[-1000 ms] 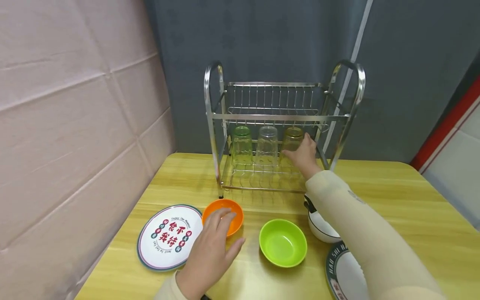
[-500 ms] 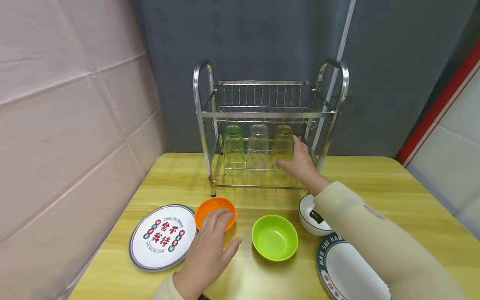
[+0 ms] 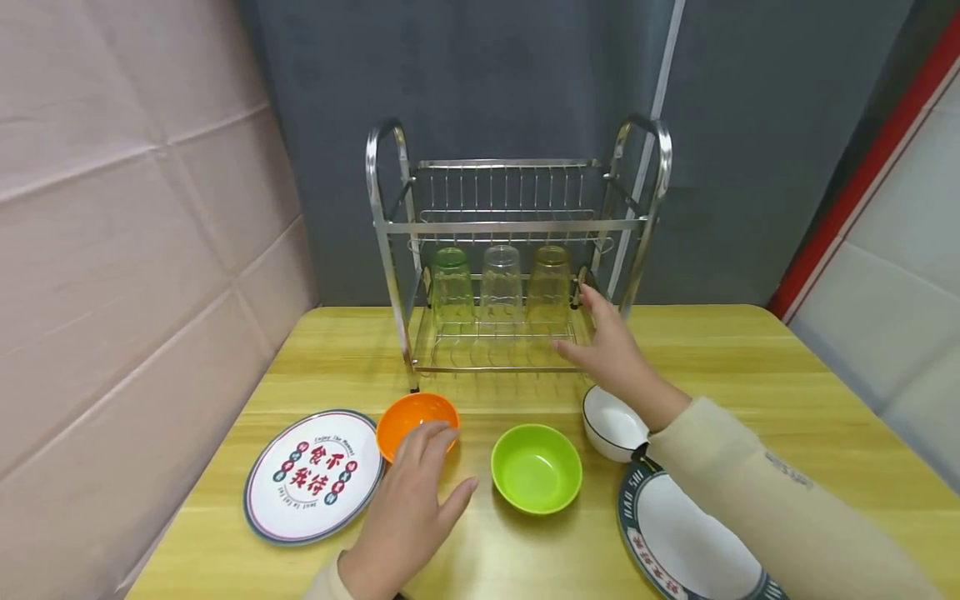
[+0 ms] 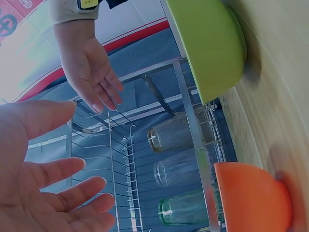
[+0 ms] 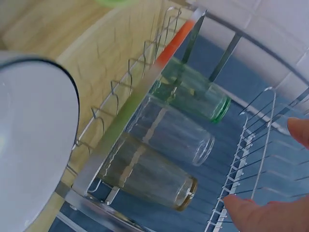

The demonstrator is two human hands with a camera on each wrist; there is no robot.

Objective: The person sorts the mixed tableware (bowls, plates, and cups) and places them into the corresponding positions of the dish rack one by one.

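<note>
The amber tumbler (image 3: 550, 282) is shown inverted on the lower tier of the wire dish rack (image 3: 514, 250), rightmost of three, with a clear tumbler (image 3: 502, 283) beside it and a green tumbler (image 3: 452, 286) beyond. The right hand (image 3: 611, 350) is held just to the right of the amber tumbler, near the rack's front rail, fingers extended and spread; the grip is fully open and nothing is held in it, and no contact with the glass is seen. The left hand (image 3: 411, 508) is likewise open and empty, its fingertips (image 3: 433, 433) poised over the near rim of the orange bowl (image 3: 416, 421); contact cannot be confirmed.

If a tumbler is to be handled from this position, a grasp around the lower wall is judged best, with the lift made straight up so that the rim clears the wire prongs (the upper shelf leaves limited headroom). If the orange bowl is taken instead, the rim should be pinched with thumb inside, since its smooth wall is likely to slip.

Outward from the grips: a lime-green bowl (image 3: 537, 468) lies between the hands, a white bowl (image 3: 613, 421) with a dark rim line under the right wrist, a printed round plate (image 3: 313, 475) left of the orange bowl, and a second plate (image 3: 678, 542) below the right sleeve. The tumblers are translucent, faceted and slightly tapered; the bowls look like matt plastic; the rack is polished metal rod with tubular arched ends; the worktop (image 3: 750, 367) is pale wood-grain laminate.
</note>
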